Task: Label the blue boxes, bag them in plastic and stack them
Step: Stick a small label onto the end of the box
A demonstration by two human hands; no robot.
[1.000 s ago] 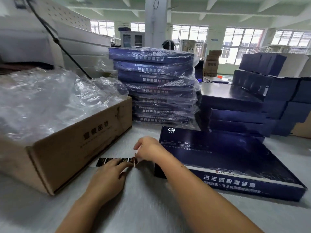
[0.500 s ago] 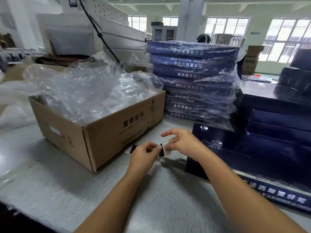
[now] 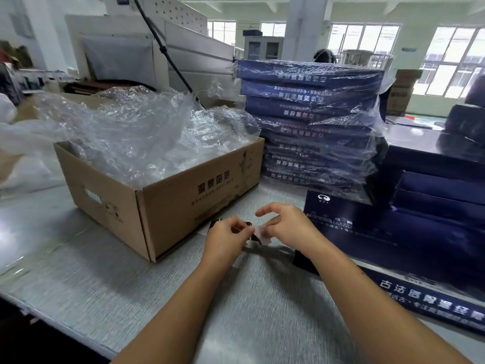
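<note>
Left hand and right hand pinch a label strip over the desk. A blue box lies beside them

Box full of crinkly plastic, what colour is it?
The cardboard box is brown with dark printing on its side, clearest in the head view.

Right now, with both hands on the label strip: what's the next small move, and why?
Probably finish the peel. The left hand grips the dark label strip, and the right hand pinches a pale label that looks partly lifted from it. The unbagged blue box lies flat beside the right hand, so the label likely goes there afterwards.
</note>
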